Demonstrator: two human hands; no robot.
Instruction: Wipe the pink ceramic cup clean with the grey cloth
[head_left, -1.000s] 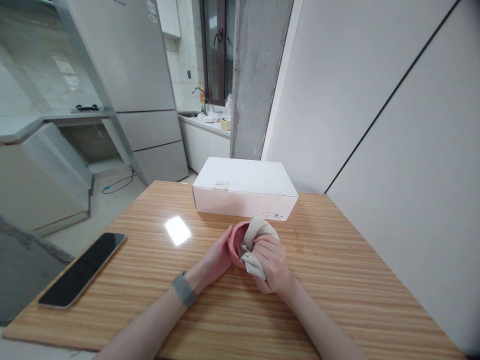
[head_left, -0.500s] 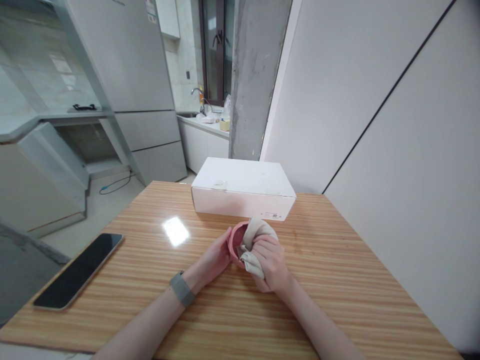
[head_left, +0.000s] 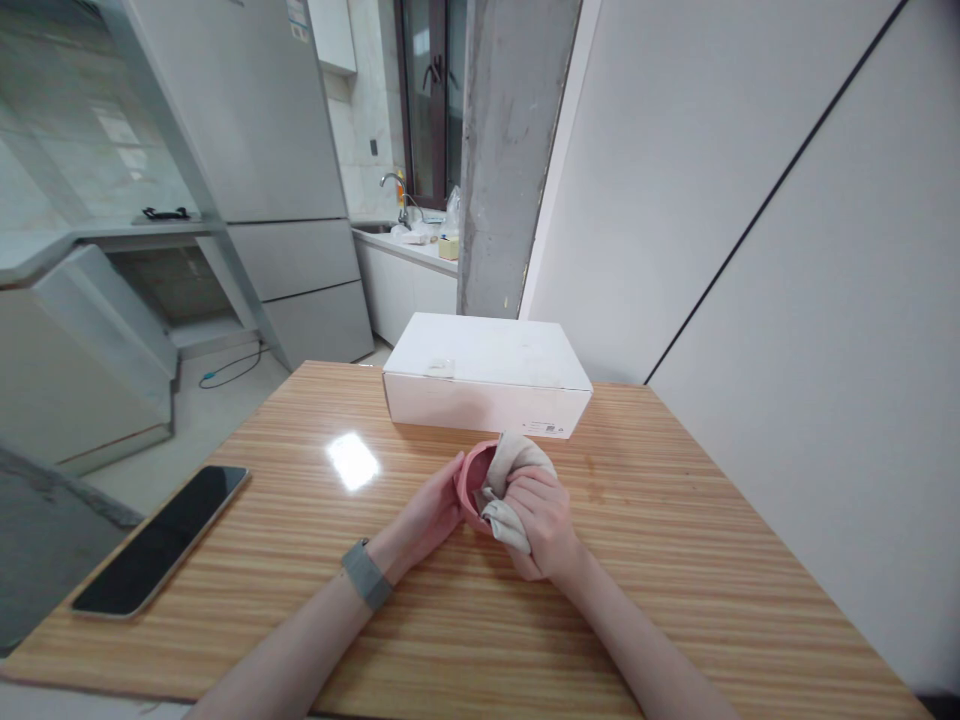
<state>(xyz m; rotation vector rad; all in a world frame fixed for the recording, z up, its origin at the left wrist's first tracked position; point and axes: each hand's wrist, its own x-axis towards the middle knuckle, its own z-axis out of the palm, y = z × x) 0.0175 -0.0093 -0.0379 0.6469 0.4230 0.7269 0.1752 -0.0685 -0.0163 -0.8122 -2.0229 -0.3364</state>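
A pink bowl (head_left: 466, 490) is tilted on its side above the wooden table (head_left: 675, 560), its opening turned toward the right. My left hand (head_left: 429, 512) grips the bowl from the left, with the fingers partly hidden behind it. Bunched in my right hand (head_left: 541, 520) is a beige cloth (head_left: 519, 455), part of which reaches into the bowl's mouth. The fingers of that hand are closed around the cloth. Cloth and hand cover much of the bowl's inside and its right rim.
Behind my hands stands a closed white box (head_left: 487, 380). A black-screened phone (head_left: 161, 545) lies near the table's left edge. Along the right side runs a white wall (head_left: 750, 180). A fridge (head_left: 247, 120) and a sink counter (head_left: 409, 260) are farther back.
Almost nothing differs. Both hands stay on the bowl and cloth in nearly the same place, and the view has shifted very slightly.
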